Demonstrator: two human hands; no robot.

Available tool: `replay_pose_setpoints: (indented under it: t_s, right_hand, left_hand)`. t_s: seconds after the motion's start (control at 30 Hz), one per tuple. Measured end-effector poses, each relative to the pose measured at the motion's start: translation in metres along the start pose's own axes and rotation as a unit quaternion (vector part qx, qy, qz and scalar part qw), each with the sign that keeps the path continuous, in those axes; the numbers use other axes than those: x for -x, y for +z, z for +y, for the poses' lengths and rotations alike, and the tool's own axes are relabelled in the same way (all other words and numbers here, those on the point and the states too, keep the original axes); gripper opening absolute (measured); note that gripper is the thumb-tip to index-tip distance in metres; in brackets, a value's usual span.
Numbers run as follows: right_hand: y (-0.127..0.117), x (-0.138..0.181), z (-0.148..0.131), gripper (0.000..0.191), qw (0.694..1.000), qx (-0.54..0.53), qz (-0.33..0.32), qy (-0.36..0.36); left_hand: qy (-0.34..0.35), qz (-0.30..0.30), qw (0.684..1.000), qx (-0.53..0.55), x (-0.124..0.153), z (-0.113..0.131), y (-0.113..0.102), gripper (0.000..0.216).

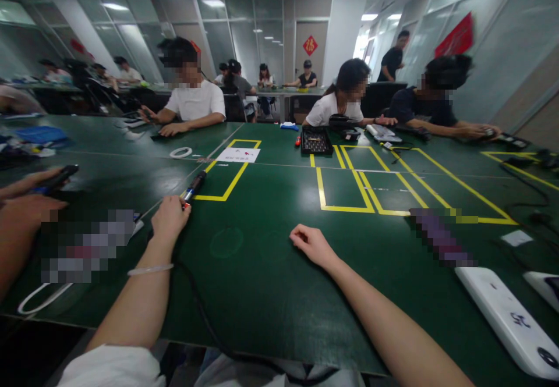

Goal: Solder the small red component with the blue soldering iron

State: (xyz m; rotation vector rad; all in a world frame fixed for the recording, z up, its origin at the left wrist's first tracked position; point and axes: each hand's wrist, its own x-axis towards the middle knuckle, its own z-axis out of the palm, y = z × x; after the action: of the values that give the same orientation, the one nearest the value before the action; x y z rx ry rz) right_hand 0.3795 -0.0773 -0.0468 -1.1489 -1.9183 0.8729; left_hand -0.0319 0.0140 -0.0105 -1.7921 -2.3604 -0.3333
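My left hand [169, 218] is closed round the near end of a slim stick-shaped tool [195, 184], with a black far end and a silver-blue middle. It points away and slightly right, close to a yellow tape outline [210, 198]. A black cable [196, 299] passes below my left wrist toward the table's front edge; whether it joins the tool is hidden. On the bare green tabletop [262, 294], my right hand [315, 245] rests with its fingers curled in and no object visible in them.
Beyond the outline's middle lies a white paper sheet [238, 155]. A black tray [317, 142] of small parts stands farther back. At right is a long white device [506, 317]. A neighbour's hands [26, 218] reach in from the left; several people sit across the table.
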Motion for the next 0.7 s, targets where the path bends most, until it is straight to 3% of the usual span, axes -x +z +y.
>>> replay_pose_setpoints:
  t_s: [0.1,0.2,0.33,0.43,0.57,0.63,0.7]
  right_hand:
    - [0.000,0.000,-0.001,0.013,1.000,-0.002,-0.001,0.003]
    - [0.000,0.000,-0.001,0.013,1.000,-0.002,0.000,0.003]
    - [0.002,-0.001,0.001,0.015,1.000,0.010,0.003,0.003]
    - [0.002,-0.002,0.001,0.022,1.000,0.027,0.002,0.006]
    - [0.003,-0.001,0.001,0.015,1.000,0.008,-0.001,0.002]
    - [0.004,-0.001,0.000,0.011,0.999,-0.031,-0.009,-0.007]
    - [0.005,0.000,-0.001,0.025,0.997,-0.067,-0.025,-0.017]
  left_hand:
    - [-0.031,-0.019,0.999,0.019,0.003,0.006,-0.006,0.037]
    - [-0.032,0.007,0.999,0.034,0.005,0.010,-0.009,0.038]
    - [0.036,0.039,0.992,0.117,0.011,0.033,-0.010,0.035]
    - [0.147,-0.043,0.954,0.257,0.028,0.071,-0.012,0.032]
    - [0.263,-0.198,0.865,0.378,0.070,0.131,-0.019,0.035]
    - [0.279,-0.289,0.810,0.427,0.091,0.156,-0.024,0.038]
    - [0.273,-0.352,0.766,0.464,0.108,0.173,-0.027,0.041]
